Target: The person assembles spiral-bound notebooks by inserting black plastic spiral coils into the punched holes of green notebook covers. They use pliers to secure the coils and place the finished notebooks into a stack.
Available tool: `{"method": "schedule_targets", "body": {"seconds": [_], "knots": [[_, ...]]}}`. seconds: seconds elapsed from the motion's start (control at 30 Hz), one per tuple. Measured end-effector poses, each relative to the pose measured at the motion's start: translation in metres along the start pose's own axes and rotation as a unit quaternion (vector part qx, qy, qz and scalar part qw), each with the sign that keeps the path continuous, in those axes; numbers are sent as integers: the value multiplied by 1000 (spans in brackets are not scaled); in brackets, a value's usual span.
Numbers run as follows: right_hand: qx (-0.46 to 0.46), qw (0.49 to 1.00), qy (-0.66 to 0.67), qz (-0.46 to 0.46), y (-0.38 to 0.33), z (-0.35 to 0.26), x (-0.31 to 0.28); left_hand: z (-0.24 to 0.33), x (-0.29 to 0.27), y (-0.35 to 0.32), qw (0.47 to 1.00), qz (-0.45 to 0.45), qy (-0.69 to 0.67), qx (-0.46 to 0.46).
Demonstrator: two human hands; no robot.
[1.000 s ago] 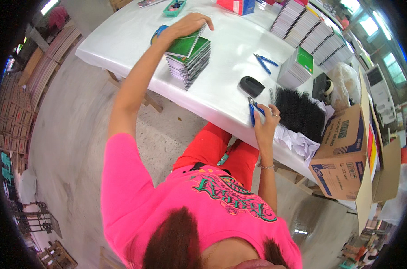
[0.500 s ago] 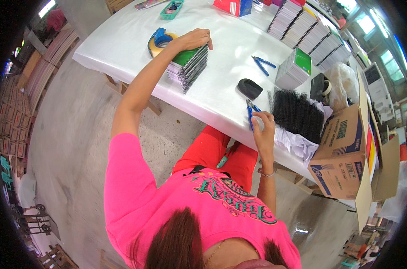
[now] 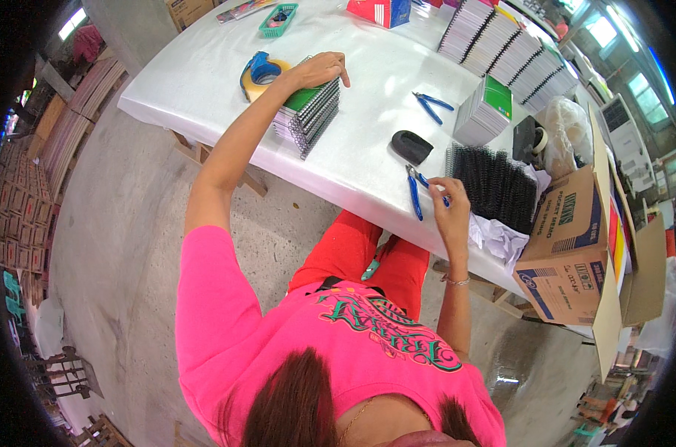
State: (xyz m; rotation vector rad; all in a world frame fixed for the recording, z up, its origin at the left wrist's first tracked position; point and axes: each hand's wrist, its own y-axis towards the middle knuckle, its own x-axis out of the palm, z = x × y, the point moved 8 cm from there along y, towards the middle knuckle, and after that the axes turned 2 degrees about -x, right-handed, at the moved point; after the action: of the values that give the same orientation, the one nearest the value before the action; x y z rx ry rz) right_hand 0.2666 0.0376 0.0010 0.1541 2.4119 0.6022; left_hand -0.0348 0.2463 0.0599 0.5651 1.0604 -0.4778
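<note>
Left hand (image 3: 319,71) has been slid across the notebook stack (image 3: 308,112), now laid flat, fingers released. Right hand (image 3: 448,195) fingers pinched on pliers (image 3: 415,190), apparently; stacking seems finished.

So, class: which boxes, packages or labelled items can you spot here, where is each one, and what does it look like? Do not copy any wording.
Cardboard box: right end of the table, brown with blue printed panels, flaps open.
Red and blue box: far table edge, small, rectangular.
Brown carton: beyond the table's far left corner, partly cut off.
</note>
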Motion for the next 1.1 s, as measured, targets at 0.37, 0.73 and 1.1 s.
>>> {"method": "schedule_targets", "body": {"seconds": [0.37,0.73,1.1], "knots": [[70,962,99,244,147,109,-107,120,-26,-30,989,124,-74,25],[180,932,230,215,179,157,-89,207,174,-88,937,-63,-343,14],[176,859,415,243,168,158,-114,213,158,-79,930,-23,-368,-13]]}}
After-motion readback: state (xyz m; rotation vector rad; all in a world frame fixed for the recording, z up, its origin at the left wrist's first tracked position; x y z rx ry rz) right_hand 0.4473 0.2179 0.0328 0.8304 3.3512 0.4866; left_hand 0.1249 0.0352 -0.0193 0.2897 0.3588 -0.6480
